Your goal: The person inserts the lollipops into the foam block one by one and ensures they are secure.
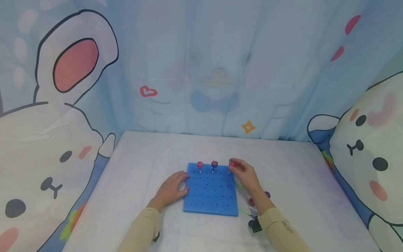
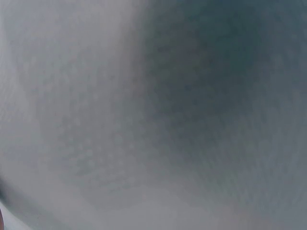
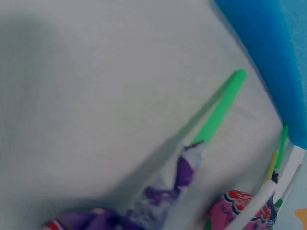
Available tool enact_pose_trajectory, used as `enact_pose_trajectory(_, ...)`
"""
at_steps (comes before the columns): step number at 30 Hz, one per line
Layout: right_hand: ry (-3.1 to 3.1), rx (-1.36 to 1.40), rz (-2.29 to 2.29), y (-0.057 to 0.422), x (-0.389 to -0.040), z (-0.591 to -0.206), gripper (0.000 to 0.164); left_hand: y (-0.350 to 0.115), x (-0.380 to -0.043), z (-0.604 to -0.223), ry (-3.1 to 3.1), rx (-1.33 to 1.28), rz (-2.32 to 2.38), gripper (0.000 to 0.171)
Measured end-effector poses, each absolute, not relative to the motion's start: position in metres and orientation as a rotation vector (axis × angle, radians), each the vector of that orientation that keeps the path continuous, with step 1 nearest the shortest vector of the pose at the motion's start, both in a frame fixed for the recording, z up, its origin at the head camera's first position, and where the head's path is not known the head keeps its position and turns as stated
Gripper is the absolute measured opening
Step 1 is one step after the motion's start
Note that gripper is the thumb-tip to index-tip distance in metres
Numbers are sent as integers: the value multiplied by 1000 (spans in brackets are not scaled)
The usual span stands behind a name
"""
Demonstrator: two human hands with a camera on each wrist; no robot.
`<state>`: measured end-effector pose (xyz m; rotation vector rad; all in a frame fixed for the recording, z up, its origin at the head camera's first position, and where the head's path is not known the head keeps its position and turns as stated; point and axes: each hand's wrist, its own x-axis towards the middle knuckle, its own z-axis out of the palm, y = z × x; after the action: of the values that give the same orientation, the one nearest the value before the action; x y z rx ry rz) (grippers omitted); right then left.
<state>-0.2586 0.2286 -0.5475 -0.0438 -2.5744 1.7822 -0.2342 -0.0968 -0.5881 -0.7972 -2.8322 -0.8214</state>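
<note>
A blue foam board (image 1: 210, 196) with rows of small holes lies on the white table. Along its far edge, a pink-red lollipop (image 1: 200, 165) and a purple lollipop (image 1: 214, 164) stand upright on their sticks. At the far right corner my right hand (image 1: 248, 175) pinches a red lollipop (image 1: 232, 163) by its head, its stick pointing down to the board. My left hand (image 1: 171, 189) rests against the board's left edge, thumb and fingers spread. The left wrist view shows only a blurred pale surface.
Right of the board, partly behind my right forearm, lie several loose lollipops, among them a red one (image 1: 251, 201) and a purple-wrapped one with a green stick (image 3: 223, 108). A black object (image 1: 255, 225) is by my right sleeve. A printed curtain (image 1: 176, 115) hangs behind the table.
</note>
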Motion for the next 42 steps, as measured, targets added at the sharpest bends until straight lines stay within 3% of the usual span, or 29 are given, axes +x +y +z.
enact_pose_trajectory(7, -2543, -51, 1810, 238, -261, -537, 51, -97, -233, -586, -2828, -798, -824, 48)
enact_pose_trajectory(16, -2558, -89, 1688, 264, -257, -535, 46, -97, -233, -587, -2836, -793, -820, 48)
enact_pose_trajectory(21, -2581, -77, 1529, 290, -261, -557, 52, -97, -235, -590, -2820, -802, -806, 48)
enact_pose_trajectory(28, -2748, -128, 1223, 319, -263, -581, 46, -97, -236, -593, -2830, -802, -794, 48)
enact_pose_trajectory(35, -2918, -274, 1216, 316, -245, -566, 46, -97, -236, -594, -2834, -798, -803, 48)
enact_pose_trajectory(42, -2983, -233, 1193, 317, -236, -560, 44, -97, -236, -593, -2830, -797, -808, 48)
